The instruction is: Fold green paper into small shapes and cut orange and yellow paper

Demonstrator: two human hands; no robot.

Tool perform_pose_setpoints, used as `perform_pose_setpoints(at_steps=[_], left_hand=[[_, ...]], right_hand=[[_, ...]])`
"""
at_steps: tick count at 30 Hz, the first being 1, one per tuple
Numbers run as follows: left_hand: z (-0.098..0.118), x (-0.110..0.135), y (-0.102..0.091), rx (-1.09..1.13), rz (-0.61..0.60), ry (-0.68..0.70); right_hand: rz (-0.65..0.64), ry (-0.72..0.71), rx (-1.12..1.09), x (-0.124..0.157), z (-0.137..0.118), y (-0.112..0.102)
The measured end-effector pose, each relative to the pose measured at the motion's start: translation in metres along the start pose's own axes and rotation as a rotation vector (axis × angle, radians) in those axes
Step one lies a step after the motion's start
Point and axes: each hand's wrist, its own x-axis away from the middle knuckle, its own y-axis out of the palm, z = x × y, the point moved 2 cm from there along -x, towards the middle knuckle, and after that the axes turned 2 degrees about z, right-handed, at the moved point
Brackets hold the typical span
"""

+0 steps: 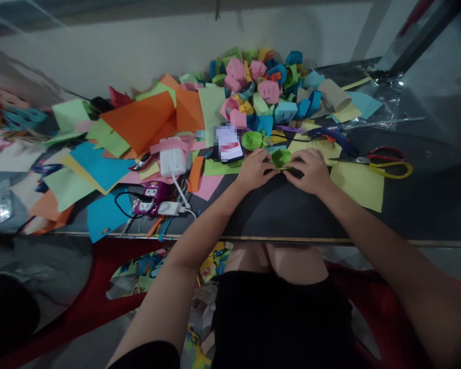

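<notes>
Between my two hands, above the dark table (292, 215), is a small green folded paper piece (281, 158). My left hand (255, 170) pinches its left side, thumb and fingers pressed together. On the other side my right hand (310, 169) grips it in the same way, with the thumb toward me. A second green folded paper piece (252, 140) lies just beyond my left hand. Yellow paper sheets (359, 184) lie beside and beyond my right hand. Scissors (388, 161) with red and yellow handles rest partly on them.
A pile of colourful folded paper pieces (269, 92) stands at the back. Left of my hands are a phone (229, 146), a white charger (172, 161), a purple power socket (153, 195) with cables and many loose sheets. A dark blue tool (336, 138) lies behind the scissors.
</notes>
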Motion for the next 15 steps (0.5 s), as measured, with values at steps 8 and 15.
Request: perform_pose_setpoints(at_steps=[8,15], left_hand=[[-0.007,-0.017,-0.018,0.07,-0.017,0.0],[-0.07,-0.046,-0.097,-0.4,0.056,-1.1]], right_hand=[[-0.01,0.012,-0.227,-0.002,0.013,0.011],[0.021,0.047,-0.248,-0.004,0.01,0.002]])
